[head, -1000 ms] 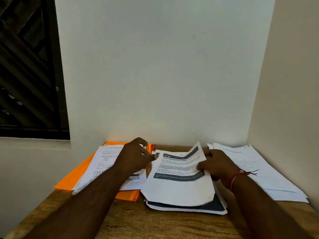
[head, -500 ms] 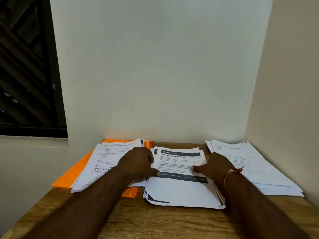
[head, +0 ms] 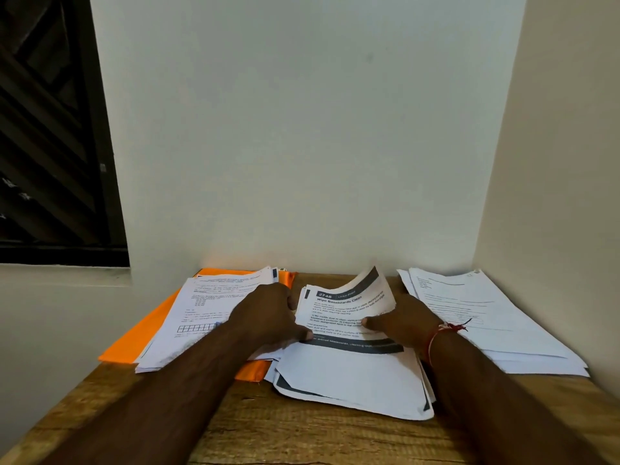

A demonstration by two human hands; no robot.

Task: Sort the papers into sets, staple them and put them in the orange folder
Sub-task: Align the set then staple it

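Note:
A middle pile of printed papers (head: 352, 374) with dark header bars lies on the wooden table (head: 302, 437). Its top sheet (head: 349, 303) is curled upward at the far end. My left hand (head: 265, 317) presses the pile's left edge, with the thumb on the top sheet. From the right, my right hand (head: 399, 323) grips the top sheet, thumb on its face. The orange folder (head: 134, 344) lies at the left under another paper stack (head: 204, 317). No stapler is visible.
A third stack of white sheets (head: 486, 317) lies at the right, close to the side wall. Walls enclose the table at the back and right. A dark window (head: 50, 129) is at the upper left.
The top sheet lay flat half a second ago; its far end is now lifted and curled toward me. Both hands stay at the pile's sides.

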